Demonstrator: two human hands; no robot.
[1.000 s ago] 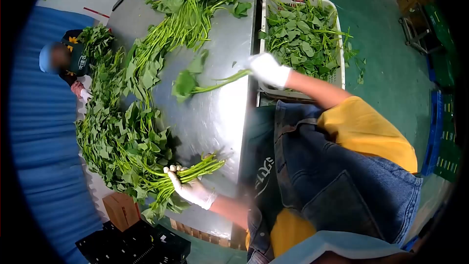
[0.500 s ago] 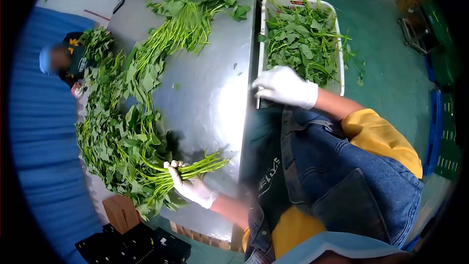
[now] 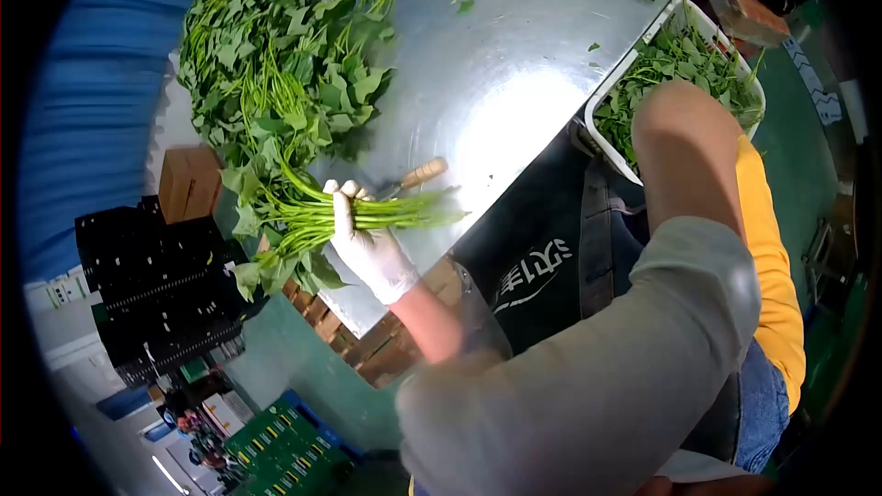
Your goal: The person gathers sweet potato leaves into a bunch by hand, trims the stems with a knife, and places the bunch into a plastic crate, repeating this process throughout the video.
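My left hand (image 3: 367, 243), in a white glove, grips a bundle of green leafy stems (image 3: 404, 212) that lies across the near edge of the shiny metal table (image 3: 496, 83). The bundle's leaves hang off the table's left side and its cut ends point right. A knife with a wooden handle (image 3: 421, 174) lies on the table just behind the bundle. My right arm (image 3: 689, 152) is bent up towards the camera, elbow over the white crate, and its hand is out of sight.
A big heap of loose leafy greens (image 3: 285, 64) covers the table's left and far side. A white crate (image 3: 611, 149) of trimmed leaves stands at the table's right. Black crates (image 3: 147, 285) and a cardboard box (image 3: 188, 182) sit on the floor at left.
The view has swung round and closer to the table. My right hand left the crate's rim and went out of sight as the arm bent up. My left hand keeps its grip on the bundle.
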